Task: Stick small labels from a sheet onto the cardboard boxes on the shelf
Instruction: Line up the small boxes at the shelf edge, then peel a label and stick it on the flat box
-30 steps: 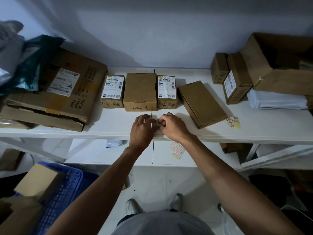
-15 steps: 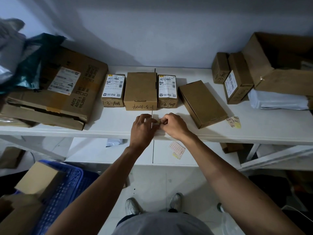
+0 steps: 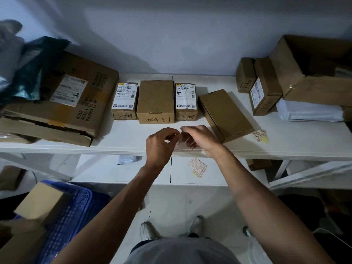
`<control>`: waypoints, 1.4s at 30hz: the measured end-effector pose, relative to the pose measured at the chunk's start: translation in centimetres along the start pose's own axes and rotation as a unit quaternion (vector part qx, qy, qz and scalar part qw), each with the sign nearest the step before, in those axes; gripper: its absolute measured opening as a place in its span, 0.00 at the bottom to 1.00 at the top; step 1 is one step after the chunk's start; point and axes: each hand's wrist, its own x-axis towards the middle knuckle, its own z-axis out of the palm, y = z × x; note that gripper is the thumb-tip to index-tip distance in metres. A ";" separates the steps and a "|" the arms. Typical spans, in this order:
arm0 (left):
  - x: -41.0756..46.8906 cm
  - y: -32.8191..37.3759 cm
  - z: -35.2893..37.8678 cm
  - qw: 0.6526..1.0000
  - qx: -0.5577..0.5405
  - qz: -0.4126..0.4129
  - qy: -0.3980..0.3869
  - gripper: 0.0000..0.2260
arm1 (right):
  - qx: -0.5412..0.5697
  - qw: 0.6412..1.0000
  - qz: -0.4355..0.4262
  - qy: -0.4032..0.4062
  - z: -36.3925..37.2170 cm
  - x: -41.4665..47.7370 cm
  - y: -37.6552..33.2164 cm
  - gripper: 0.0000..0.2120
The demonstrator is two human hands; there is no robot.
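Note:
Over the front of the white shelf (image 3: 285, 147) my left hand (image 3: 160, 145) and my right hand (image 3: 198, 138) meet fingertip to fingertip, pinching a small label piece (image 3: 180, 133) between them. Just behind stand three small cardboard boxes in a row: a left one (image 3: 124, 101) with a shipping label, a plain middle one (image 3: 155, 101) marked by hand, and a right one (image 3: 185, 101) with a shipping label. A plain box (image 3: 225, 114) lies angled to the right. A scrap of label sheet (image 3: 261, 135) lies on the shelf by it.
A large worn carton (image 3: 62, 103) fills the left of the shelf under dark bags. At the right stand two small boxes (image 3: 263, 88), an open carton (image 3: 314, 69) and a white parcel (image 3: 308, 113). Another label sheet (image 3: 198, 166) lies on the lower shelf. A blue crate (image 3: 72, 216) sits low left.
Both hands have lifted slightly off the shelf edge and opened their fingers a little while still pinching the small piece between them.

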 end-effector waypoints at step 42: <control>1.3 7.1 4.1 0.899 -0.286 -0.320 -0.089 0.05 | 0.055 0.990 -0.096 0.084 -7.1 -4.0 0.3 0.04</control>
